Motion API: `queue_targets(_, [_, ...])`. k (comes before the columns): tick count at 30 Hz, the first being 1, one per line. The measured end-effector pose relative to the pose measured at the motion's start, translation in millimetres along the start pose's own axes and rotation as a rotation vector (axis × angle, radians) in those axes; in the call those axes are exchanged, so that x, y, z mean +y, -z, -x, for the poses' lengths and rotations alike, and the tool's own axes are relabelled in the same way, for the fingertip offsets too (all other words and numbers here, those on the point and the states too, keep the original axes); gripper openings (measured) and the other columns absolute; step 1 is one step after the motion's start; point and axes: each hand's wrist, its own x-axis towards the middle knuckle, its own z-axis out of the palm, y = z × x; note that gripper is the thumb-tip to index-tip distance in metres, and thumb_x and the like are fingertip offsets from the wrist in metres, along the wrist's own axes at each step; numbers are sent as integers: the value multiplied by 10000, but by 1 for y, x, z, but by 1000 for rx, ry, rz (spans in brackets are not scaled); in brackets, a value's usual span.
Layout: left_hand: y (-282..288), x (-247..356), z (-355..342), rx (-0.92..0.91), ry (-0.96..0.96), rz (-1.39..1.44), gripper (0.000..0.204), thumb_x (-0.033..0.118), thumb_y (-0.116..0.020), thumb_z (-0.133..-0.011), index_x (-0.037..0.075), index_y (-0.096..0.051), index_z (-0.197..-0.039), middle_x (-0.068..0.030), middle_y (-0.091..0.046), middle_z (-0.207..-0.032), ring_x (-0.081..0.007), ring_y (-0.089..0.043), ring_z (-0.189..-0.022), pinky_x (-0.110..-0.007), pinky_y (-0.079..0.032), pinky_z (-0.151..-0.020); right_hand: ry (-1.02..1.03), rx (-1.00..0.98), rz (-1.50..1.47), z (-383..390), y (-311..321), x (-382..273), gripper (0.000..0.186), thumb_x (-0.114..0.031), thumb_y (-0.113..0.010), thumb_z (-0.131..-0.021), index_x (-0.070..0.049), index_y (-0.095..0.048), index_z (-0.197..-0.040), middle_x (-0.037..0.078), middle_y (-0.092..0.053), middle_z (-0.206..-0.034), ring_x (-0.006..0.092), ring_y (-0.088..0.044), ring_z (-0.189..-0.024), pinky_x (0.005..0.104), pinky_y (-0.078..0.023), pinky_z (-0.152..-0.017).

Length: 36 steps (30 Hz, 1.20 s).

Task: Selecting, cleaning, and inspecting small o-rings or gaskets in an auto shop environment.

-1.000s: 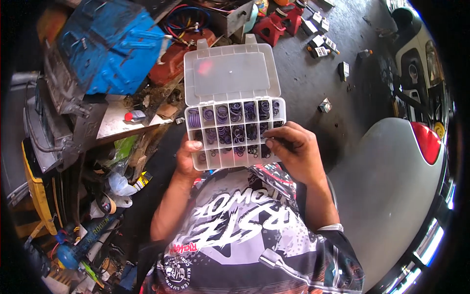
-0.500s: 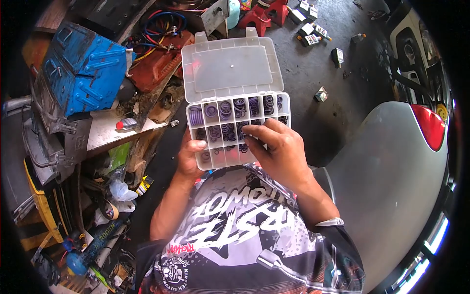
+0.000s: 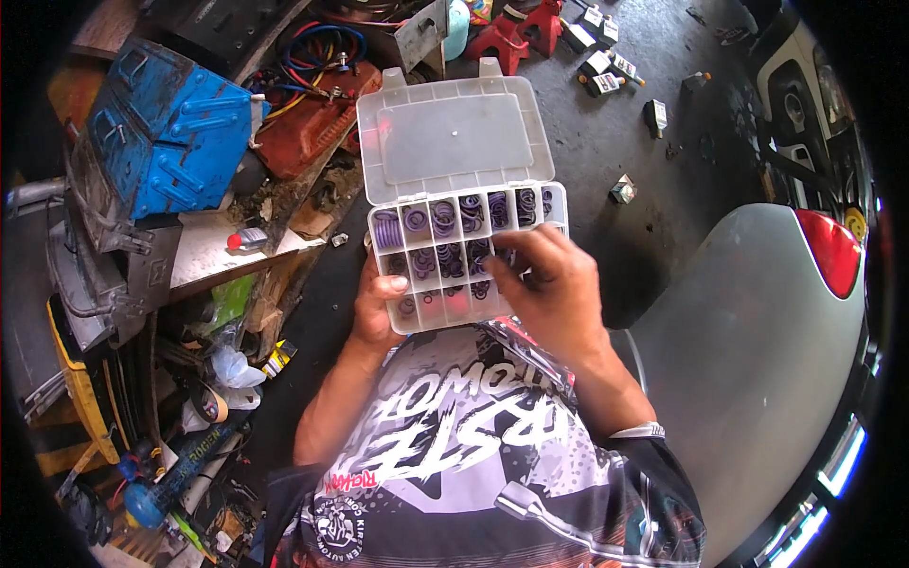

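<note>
A clear plastic organizer box (image 3: 390, 317) is tilted in front of my chest. Its hinged lid (image 3: 454, 142) stands open on the far side. The divided compartments contain many purple and dark O-rings (image 3: 442, 220) of different sizes. My left hand (image 3: 377, 308) grips the box at its left near corner, with the thumb over the rim and the other fingers hidden behind or below. Above the right-hand compartments is my right hand (image 3: 554, 284), slightly blurred. Its index finger and thumb are apart, close to the middle-row O-rings, while the remaining fingers curl inward. Nothing shows between the fingertips.
At left, a blue metal toolbox (image 3: 175, 128) and a red-capped bottle (image 3: 248, 239) rest on a cluttered bench (image 3: 213, 251). A grey car panel (image 3: 748, 379) with a red lamp curves along the right. Red jack stands (image 3: 502, 43) and several small bottles (image 3: 655, 116) are on the floor ahead.
The box and both hands have shifted slightly right in view. My right hand's fingertips have moved right across the compartments, away from the O-rings they were touching.
</note>
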Motion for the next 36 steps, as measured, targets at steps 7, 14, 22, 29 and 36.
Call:
queue_targets(7, [8,7,3,27,9,43,721,165,-539,-677,2,-400,-1366,-171,-548,-1262,-288,-586,-1123,-416,-489,-968,-135,160,-121,-5,32,26,156,-51,-696,-814,-20,-686,-967,71,-581,-757,132,-574,-616,257,-457,-576])
queue_targets(14, [13,9,1,39,30,55,722,169,-538,-684,4,-395,-1372,-173,-539,-1274,-294,-566,-1149,-426,-482,-974,-164,140,-133,-3,31,26,152,-46,-686,-824,-26,-694,-974,69,-579,-775,131,-575,-637,264,-459,-599])
queue_targets(22, [13,14,6,35,49,49,738,183,-547,-677,7,-393,-1377,-180,-534,-1280,-307,-569,-1141,-439,-488,-960,-155,131,-172,4,25,27,159,-51,-686,-823,-36,-698,-981,74,-594,-798,140,-590,-647,266,-467,-609])
queue_targets(29, [15,16,7,40,52,40,750,192,-562,-673,4,-390,-1379,-179,-542,-1265,-301,-578,-1119,-431,-493,-950,-143,109,-112,0,25,19,154,-55,-687,-818,-41,-704,-971,72,-608,-807,140,-591,-644,267,-468,-607])
queue_targets(36, [19,15,4,51,55,72,744,190,-548,-676,1,-389,-1378,-181,-542,-1268,-300,-574,-1132,-430,-491,-956,-143,49,-103,3,34,18,148,-53,-679,-821,-30,-702,-965,75,-605,-798,145,-591,-644,271,-464,-607])
